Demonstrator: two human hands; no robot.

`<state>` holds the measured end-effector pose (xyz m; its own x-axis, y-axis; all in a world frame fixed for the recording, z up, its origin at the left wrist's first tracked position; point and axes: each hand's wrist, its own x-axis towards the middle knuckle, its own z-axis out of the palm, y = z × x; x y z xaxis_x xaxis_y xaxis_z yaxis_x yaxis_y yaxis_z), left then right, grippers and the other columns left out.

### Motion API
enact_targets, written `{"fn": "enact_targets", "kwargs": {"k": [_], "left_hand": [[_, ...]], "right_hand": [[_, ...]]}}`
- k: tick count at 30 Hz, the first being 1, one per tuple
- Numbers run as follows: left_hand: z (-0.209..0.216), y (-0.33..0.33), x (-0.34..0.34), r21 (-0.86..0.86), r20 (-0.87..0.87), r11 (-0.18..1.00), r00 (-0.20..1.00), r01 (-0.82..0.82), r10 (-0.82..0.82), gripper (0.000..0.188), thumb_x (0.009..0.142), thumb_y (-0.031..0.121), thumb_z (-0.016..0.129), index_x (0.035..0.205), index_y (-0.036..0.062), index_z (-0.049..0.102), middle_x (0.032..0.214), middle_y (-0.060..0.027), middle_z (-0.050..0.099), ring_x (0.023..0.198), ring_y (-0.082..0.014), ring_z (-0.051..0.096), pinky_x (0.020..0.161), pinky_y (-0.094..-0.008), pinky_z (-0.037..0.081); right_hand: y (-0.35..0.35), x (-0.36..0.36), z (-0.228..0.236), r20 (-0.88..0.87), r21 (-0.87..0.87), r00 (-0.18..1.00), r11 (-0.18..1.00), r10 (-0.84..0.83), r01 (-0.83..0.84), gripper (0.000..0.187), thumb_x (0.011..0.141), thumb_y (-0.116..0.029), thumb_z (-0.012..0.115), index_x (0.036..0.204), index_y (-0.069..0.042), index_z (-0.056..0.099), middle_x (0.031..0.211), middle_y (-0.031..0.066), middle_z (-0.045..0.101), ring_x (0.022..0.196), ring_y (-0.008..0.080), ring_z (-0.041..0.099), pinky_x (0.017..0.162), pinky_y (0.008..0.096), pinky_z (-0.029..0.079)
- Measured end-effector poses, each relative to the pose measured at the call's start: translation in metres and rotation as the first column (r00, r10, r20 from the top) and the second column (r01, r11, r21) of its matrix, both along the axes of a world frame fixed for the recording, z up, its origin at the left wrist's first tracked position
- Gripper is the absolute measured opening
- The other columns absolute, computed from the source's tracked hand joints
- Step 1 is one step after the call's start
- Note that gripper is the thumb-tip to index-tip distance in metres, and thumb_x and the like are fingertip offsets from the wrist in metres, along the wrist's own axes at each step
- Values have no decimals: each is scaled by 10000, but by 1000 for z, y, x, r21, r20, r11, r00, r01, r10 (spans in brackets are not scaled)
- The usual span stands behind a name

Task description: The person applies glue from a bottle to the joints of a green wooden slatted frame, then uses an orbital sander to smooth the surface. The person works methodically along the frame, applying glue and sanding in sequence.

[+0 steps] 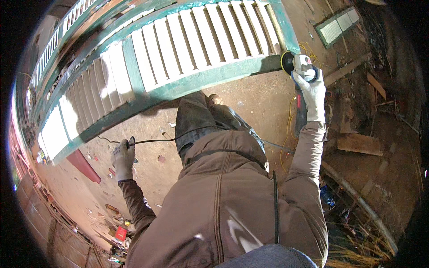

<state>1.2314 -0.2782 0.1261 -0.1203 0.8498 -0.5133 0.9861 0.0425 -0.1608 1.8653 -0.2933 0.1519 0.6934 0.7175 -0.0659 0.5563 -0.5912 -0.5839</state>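
My right hand [311,87], in a white glove, is closed around an angle grinder [304,69]. Its round, dark disc [287,62] with a yellow rim faces the near right corner of a green louvered shutter [187,82]. Whether disc and wood touch, I cannot tell. Pale slats fill the shutter, with sunlight on many of them. Off to the left, below the shutter's near rail, my gloved left hand [122,160] is closed on a black cord [154,141]. From there the cord runs right, across my legs.
More shutters [53,42] lie at the far left. A small green shutter [337,27] rests on the ground at the far right. Boards [359,144] and a long pole [362,205] lie to the right, near a yellow cord [289,120]. A red container [120,233] stands among litter.
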Motion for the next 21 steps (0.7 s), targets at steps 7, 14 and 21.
{"fn": "enact_targets", "kwargs": {"k": [7,14,21], "left_hand": [[-16,-20,12,13,24,997,997,-75,75,525,1017,601,488,992,111,677,944,-176,737,957,-402,694,806,-527,522],[-37,-34,-2,74,95,995,993,-72,64,513,1012,596,504,992,110,668,923,-174,735,942,-417,694,769,-543,514],[-32,-32,-14,58,125,996,990,-71,63,481,1010,563,536,1009,102,672,917,-180,735,918,-409,701,754,-531,523]], "right_hand": [[-1,46,-11,-20,-5,1000,1000,-5,5,744,687,-495,926,1170,-9,634,1038,180,754,924,290,733,832,382,561],[-24,10,-5,-7,16,997,997,81,-80,746,694,-465,930,1207,-12,633,1023,165,755,885,252,723,823,366,562],[-22,-85,11,-29,-26,971,971,237,-237,836,710,-541,899,1323,-58,600,1042,199,757,932,301,759,821,403,584]]}}
